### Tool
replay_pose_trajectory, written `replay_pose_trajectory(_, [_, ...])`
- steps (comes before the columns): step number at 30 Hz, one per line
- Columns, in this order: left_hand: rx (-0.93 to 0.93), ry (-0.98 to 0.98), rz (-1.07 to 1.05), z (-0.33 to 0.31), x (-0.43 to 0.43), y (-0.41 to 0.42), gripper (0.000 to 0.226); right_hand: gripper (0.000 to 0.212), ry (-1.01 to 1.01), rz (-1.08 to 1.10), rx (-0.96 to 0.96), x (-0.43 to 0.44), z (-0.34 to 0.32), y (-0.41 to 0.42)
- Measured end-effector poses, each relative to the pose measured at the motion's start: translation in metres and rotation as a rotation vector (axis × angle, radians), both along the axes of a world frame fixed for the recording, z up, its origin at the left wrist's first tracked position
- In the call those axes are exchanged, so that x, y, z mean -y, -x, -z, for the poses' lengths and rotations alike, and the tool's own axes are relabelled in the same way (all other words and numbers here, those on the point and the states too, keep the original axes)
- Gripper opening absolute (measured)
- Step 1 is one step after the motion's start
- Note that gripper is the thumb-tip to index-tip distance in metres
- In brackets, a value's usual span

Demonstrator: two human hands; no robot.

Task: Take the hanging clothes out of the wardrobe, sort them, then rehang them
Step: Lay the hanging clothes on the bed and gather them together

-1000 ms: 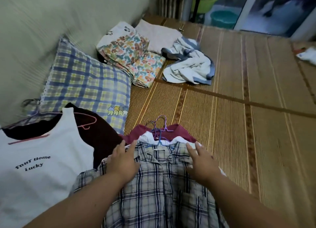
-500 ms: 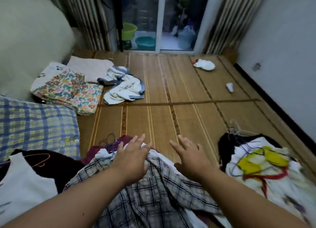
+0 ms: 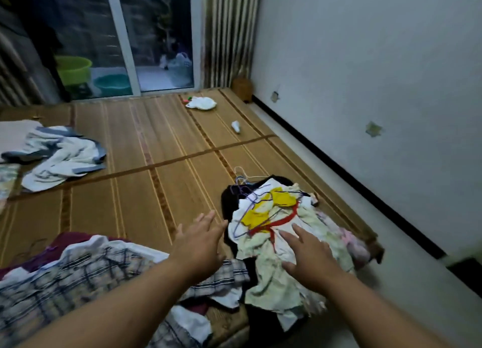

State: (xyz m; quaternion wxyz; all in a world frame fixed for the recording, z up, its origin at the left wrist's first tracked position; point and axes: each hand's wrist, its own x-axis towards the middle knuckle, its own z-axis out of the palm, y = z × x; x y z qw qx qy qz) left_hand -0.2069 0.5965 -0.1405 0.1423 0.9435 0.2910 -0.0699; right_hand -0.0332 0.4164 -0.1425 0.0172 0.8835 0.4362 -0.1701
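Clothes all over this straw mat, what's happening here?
A person is sorting clothes on the woven straw mat. Both hands are open and grip nothing. The right hand reaches over a crumpled white garment with yellow and red print, which tops a pile with wire hangers. The left hand hovers beside it. A grey plaid shirt lies on another pile at the left.
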Motion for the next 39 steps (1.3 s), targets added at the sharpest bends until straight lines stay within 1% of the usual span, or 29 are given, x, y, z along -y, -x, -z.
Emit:
replay_pose_trajectory(3, [0.016,0.04,-0.052,0.011,0.055,-0.056,0.073,0.071,0.0,0.019,-0.054,0.053,-0.001,-0.053])
replay_pose_trajectory(6, [-0.003,0.105,-0.083,0.018,0.096,-0.096,0.075,0.071,0.017,0.022,-0.074,0.086,-0.006,-0.093])
replay_pose_trajectory(9, [-0.014,0.14,-0.088,0.025,0.118,-0.129,0.075,0.07,0.001,0.006,-0.089,0.099,-0.008,-0.128])
replay_pose_trajectory(12, [-0.028,0.142,-0.115,0.03,0.12,-0.155,0.074,0.07,0.002,-0.017,-0.113,0.093,-0.001,-0.155])
replay_pose_trajectory(20, [-0.122,0.179,-0.218,0.084,0.079,-0.211,0.073,0.068,0.043,-0.06,-0.142,0.039,0.051,-0.232])
replay_pose_trajectory(25, [-0.212,0.18,-0.26,0.125,0.026,-0.255,0.07,0.072,0.072,-0.085,-0.17,-0.009,0.107,-0.293])
replay_pose_trajectory(30, [-0.311,0.199,-0.309,0.175,-0.015,-0.289,0.069,0.072,0.066,-0.049,-0.203,-0.048,0.169,-0.346])
replay_pose_trajectory(34, [-0.339,0.217,-0.397,0.231,-0.04,-0.303,0.07,0.07,0.074,-0.089,-0.234,-0.079,0.226,-0.386])
replay_pose_trajectory(36, [-0.354,0.262,-0.412,0.258,-0.05,-0.308,0.073,0.066,0.057,-0.106,-0.246,-0.097,0.254,-0.407])
replay_pose_trajectory(39, [-0.284,0.338,-0.493,0.299,-0.068,-0.313,0.079,0.061,-0.011,-0.102,-0.25,-0.13,0.296,-0.438])
